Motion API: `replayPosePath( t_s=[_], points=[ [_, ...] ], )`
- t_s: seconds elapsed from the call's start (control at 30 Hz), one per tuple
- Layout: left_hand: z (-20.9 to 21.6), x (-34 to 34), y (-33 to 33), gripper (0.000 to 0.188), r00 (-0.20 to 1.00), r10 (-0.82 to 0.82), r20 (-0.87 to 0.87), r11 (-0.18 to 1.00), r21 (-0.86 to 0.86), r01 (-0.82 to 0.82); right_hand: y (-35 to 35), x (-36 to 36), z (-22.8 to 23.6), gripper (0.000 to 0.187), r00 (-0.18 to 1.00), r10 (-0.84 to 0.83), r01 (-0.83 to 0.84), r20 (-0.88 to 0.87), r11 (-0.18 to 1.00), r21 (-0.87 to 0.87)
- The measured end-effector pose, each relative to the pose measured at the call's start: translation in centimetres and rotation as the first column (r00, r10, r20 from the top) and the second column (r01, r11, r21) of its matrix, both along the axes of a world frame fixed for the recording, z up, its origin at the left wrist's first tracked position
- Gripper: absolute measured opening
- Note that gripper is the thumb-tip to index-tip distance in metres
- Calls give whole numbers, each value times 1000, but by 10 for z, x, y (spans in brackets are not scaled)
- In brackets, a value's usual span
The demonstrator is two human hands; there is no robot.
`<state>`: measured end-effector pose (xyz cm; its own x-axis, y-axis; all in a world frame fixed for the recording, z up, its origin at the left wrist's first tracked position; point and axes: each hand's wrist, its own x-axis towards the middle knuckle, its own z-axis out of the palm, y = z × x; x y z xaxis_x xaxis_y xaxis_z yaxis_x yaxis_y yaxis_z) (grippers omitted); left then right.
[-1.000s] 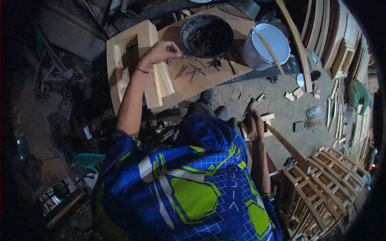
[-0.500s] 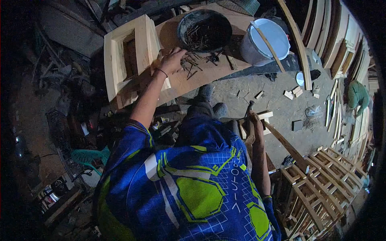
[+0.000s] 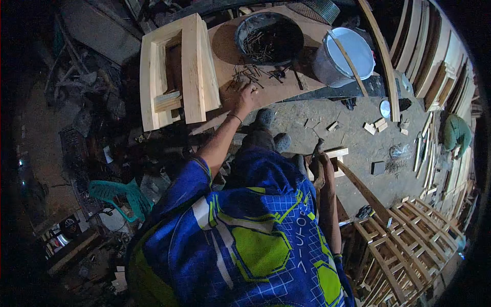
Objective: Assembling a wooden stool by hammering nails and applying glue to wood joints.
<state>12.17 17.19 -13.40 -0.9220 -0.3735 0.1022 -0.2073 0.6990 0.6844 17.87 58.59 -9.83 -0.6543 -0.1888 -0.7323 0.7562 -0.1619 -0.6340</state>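
My left hand (image 3: 248, 97) is closed over the near edge of a brown board (image 3: 220, 53), fingertips pinched together; anything between them is too small to make out. Just beyond it lies a loose pile of nails (image 3: 248, 74). Behind the pile stands a round black basin (image 3: 294, 45) with more nails inside. My right hand (image 3: 323, 166), low at my right side, is wrapped round a hammer (image 3: 319, 143), its head pointing up and away from me. To the left of the nails rests a pale wooden frame (image 3: 193, 69) with a rectangular opening.
A white bucket (image 3: 335, 64) with a wooden strip (image 3: 348, 62) across it stands on the right. Slatted wooden frames (image 3: 409, 245) are stacked at lower right. Planks (image 3: 427, 46) lean at far right, near a person in green (image 3: 456, 134). A green plastic chair (image 3: 120, 192) is at left; offcuts (image 3: 376, 125) litter the floor.
My left hand has drawn back from the nail pile, toward me and a little right. My right hand still grips the hammer. The view has shifted slightly.
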Motion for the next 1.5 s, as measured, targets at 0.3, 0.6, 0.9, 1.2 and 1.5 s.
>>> replayPosePath(
  t_s=[0.3,0.6,0.9,1.2,1.5],
  points=[
    [33,27,-10,24,980,171,-104,985,29,-169,8,5,-7,30,992,61,-61,-113,998,5],
    [21,-5,-44,21,930,350,114,936,-62,-345,-6,3,-4,18,997,65,-61,30,993,-103],
    [119,73,-22,27,982,178,-61,728,680,-89,-8,1,-7,24,988,82,-97,-128,989,-114],
    [192,173,-161,21,797,579,-169,782,390,-486,-34,-17,56,14,871,478,-450,-117,870,201],
    [143,183,-221,24,888,425,-178,893,242,-379,-112,-20,118,53,737,627,-509,-251,760,404]
  ],
)
